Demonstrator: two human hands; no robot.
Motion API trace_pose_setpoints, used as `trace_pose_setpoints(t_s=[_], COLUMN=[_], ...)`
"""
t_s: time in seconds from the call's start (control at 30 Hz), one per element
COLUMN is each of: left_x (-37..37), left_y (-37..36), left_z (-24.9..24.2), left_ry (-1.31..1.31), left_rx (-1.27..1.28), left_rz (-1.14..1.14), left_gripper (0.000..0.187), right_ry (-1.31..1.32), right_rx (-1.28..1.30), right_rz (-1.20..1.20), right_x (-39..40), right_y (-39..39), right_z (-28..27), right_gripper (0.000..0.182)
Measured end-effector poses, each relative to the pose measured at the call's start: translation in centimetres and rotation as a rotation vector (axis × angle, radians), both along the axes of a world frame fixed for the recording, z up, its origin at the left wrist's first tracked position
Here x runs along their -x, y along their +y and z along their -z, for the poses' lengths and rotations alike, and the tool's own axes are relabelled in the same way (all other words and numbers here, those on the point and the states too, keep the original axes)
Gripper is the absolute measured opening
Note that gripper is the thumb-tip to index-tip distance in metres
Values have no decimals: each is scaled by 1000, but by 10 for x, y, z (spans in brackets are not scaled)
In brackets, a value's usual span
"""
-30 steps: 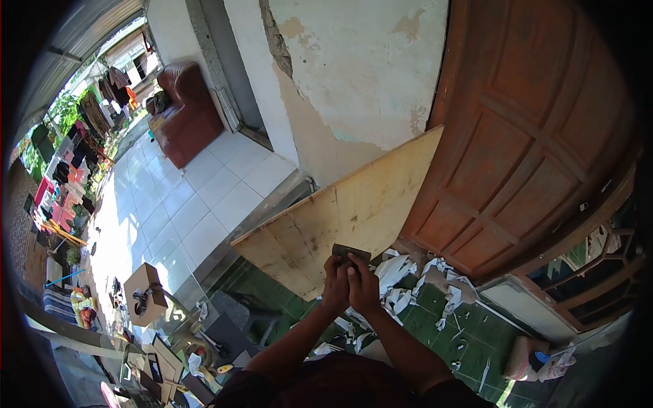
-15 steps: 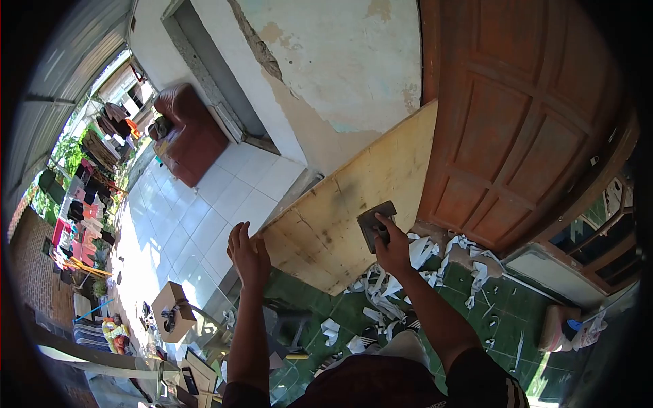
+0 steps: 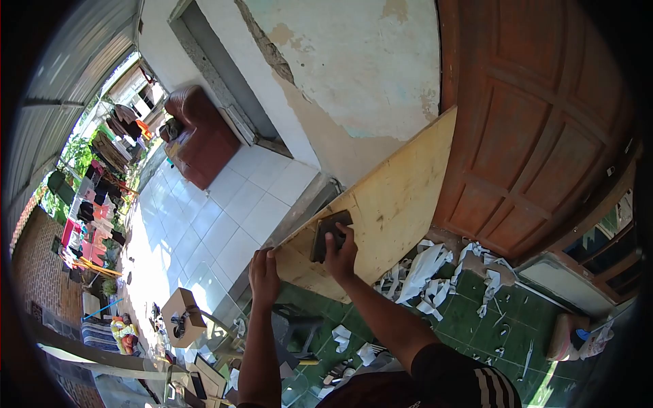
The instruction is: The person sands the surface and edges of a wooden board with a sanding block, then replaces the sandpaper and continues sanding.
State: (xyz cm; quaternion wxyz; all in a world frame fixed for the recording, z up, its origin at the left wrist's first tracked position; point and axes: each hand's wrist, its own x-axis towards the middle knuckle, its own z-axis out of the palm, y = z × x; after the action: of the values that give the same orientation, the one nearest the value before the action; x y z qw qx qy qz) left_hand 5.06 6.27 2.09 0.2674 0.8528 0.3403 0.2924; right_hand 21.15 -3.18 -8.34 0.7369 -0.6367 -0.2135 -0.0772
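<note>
A light wooden board (image 3: 388, 197) with dark stains leans at a slant between the wall and the door. My right hand (image 3: 340, 253) is closed on a dark rectangular block (image 3: 329, 234), which lies against the board's surface near its left end. At the board's left edge is my left hand (image 3: 263, 275), its fingers bent together over the edge. The part of the board under the block is hidden.
White torn strips (image 3: 425, 272) litter the green tiled floor (image 3: 469, 326). A brown door (image 3: 524, 129) stands at the right. Further off are a red-brown armchair (image 3: 204, 139) and a cardboard box (image 3: 182, 317); a white sack (image 3: 596, 340) sits at the lower right.
My right hand has moved left and slightly down along the board with the block. My left hand, raised with fingers apart before, has closed at the board's edge. The view has shifted a little.
</note>
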Motion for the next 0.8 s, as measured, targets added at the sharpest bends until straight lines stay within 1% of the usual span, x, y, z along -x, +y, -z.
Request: trace_pose_setpoints(t_s=[0.03, 0.13, 0.17, 0.2, 0.23, 0.27, 0.3, 0.33, 0.37, 0.43, 0.5, 0.57, 0.6, 0.63, 0.7, 0.73, 0.8], left_x=[-1, -3, -4, -6, -8, -10, -10, -11, -13, -15, -19, -21, -23, -26, -32, -36, -43], left_y=[1, -5, -1, 2, 5, 6, 8, 12, 15, 21, 29, 40, 50, 59, 73, 80, 99], left_z=[-1, -11, -11, -10, -8, -10, -10, -9, -8, -7, -9, -11, -8, -5, -4, -4, -2], left_ry=[-11, -66, -64, -61, -58, -35, -32, -36, -43, -36, -36, -38, -42, -51, -62, -68, -65], left_rx=[25, 72, 40, 13, -10, -53, -53, -57, -64, -56, -33, 0, 13, 25, 0, -10, -25], left_rz=[2, 24, 29, 30, 26, 24, 29, 36, 46, 30, 31, 40, 46, 48, 60, 61, 68], left_gripper=[36, 36, 36, 36, 35, 34, 34, 34, 33, 33, 33, 32, 32, 32, 31, 31, 30], right_ry=[-130, -229, -272, -233, -142, -17, 13, 98, 19, 17, -19, -264, -306, -354, -297, -325, -258], right_rx=[17, 68, 58, 57, 74, -18, -75, -142, -92, -90, 54, 111, 122, 132, 117, 162, 112], right_rz=[-61, -284, -200, -75, 84, 159, 187, 145, 188, 224, 138, 14, -44, -105, -45, 94, 192], right_x=[33, 56, 37, 6, -32, -71, -118, -149, -171, -143, -88, -32, -19, -18, -52, -84, -154], right_y=[17, 17, 17, 13, 4, -4, -8, -15, -17, -11, 4, 35, 41, 46, 47, 43, 25], right_z=[25, 29, 33, 24, 7, -10, 2, 0, 10, -11, -8, 28, 32, 30, 21, 14, -10], right_gripper=[40, 39, 38, 37, 38, 39, 38, 37, 38, 40, 41, 39, 38, 38, 36, 34, 33])
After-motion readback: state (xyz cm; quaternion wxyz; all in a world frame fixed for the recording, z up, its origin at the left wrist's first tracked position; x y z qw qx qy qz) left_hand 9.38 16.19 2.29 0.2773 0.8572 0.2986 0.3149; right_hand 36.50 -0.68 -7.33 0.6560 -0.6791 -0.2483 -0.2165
